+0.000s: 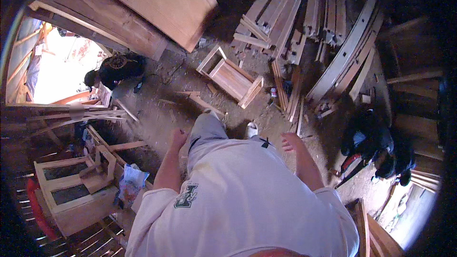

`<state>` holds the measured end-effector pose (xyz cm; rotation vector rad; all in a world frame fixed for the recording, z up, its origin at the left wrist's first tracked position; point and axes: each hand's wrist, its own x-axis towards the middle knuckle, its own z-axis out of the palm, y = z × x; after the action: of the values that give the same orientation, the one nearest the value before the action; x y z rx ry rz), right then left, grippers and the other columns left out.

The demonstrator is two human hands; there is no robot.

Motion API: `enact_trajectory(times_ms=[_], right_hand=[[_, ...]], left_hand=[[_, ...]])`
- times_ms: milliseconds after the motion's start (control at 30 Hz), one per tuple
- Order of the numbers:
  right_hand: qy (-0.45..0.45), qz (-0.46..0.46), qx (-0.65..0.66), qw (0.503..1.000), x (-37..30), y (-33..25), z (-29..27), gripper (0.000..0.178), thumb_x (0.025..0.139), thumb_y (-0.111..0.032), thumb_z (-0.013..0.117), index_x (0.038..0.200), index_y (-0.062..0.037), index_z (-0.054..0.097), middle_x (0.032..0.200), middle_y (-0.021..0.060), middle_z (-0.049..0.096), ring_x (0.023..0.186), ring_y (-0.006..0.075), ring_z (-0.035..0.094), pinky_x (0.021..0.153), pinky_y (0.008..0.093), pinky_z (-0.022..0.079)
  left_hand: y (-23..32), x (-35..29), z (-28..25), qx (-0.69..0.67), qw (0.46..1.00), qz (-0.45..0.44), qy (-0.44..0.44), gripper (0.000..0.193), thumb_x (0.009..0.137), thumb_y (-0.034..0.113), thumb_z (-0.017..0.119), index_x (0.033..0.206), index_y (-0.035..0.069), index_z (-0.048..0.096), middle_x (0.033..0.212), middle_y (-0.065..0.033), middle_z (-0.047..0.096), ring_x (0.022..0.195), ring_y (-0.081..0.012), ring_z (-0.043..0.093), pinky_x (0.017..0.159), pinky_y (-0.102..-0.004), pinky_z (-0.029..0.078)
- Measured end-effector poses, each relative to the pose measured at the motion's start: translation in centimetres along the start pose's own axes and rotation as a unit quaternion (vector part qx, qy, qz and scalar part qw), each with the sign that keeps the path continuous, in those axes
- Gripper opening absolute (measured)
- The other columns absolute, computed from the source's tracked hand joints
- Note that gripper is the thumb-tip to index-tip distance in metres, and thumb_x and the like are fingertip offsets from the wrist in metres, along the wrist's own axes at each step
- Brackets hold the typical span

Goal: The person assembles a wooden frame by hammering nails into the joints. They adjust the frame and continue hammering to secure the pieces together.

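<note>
My left hand [178, 138] hangs beside my left thigh; its fingers are small and dim, and I see nothing in it. On the other side, my right hand [290, 143] is held away from my body with its fingers loosely apart, holding nothing. Neither hand touches any of the woodwork. Ahead of my feet, a small bench-like wooden frame [232, 80] with raised ends stands on the dirt floor [159, 83]. Short wood offcuts [202, 101] lie between it and my left foot.
Stacked planks [281, 14] and long curved boards [347, 47] fill the far right. A large wooden panel [157, 2] juts in at far left. One person [119, 70] bends by the bright opening; dark-clothed people [376, 143] are at right. A wooden cabinet frame [71, 195] stands near left.
</note>
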<state>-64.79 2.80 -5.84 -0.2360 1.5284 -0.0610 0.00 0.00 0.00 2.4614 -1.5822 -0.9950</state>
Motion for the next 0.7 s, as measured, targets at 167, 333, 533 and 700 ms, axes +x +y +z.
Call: enact_trajectory(times_ms=[167,333,533,700], right_hand=[[-0.072,0.052,-0.258,0.962,-0.6,-5.4,10.1,0.066,0.093,-0.064,0.056,0.133,-0.0114,0.060,0.121,0.0182,0.066,0.110,0.0301,0.065,0.082,0.0483,0.057],[0.008,-0.053,-0.413,0.909,5.7,-3.7,14.4,0.078,0.083,-0.073,0.058,0.135,-0.0150,0.062,0.130,0.0171,0.066,0.120,0.0330,0.062,0.105,0.0450,0.046],[0.051,-0.064,-0.564,0.822,-3.9,-10.7,20.1,0.062,0.095,-0.059,0.044,0.129,-0.0120,0.068,0.141,0.0148,0.060,0.129,0.0347,0.058,0.108,0.0479,0.045],[-0.047,-0.042,-0.624,0.779,0.0,-8.0,17.9,0.054,0.092,-0.044,0.050,0.129,-0.0094,0.066,0.141,0.0233,0.057,0.125,0.0401,0.059,0.106,0.0522,0.047]], left_hand=[[8.1,-0.6,-2.9,0.127,0.969,0.207,-0.041,0.050,0.080,0.053,0.071,0.083,0.002,0.074,0.082,-0.0190,0.072,0.077,-0.0378,0.069,0.071,-0.0481,0.053],[17.3,0.9,-1.8,0.223,0.901,0.124,-0.352,0.051,0.082,0.053,0.066,0.095,0.005,0.077,0.098,-0.0187,0.074,0.092,-0.0363,0.071,0.083,-0.0468,0.054],[1.3,5.0,9.8,0.260,0.842,0.213,-0.422,0.042,0.081,0.038,0.062,0.102,0.005,0.077,0.102,-0.0168,0.075,0.089,-0.0382,0.072,0.081,-0.0472,0.056],[7.5,7.1,6.4,0.234,0.783,0.149,-0.556,0.040,0.078,0.032,0.061,0.102,0.004,0.076,0.104,-0.0208,0.073,0.095,-0.0384,0.071,0.082,-0.0476,0.055]])
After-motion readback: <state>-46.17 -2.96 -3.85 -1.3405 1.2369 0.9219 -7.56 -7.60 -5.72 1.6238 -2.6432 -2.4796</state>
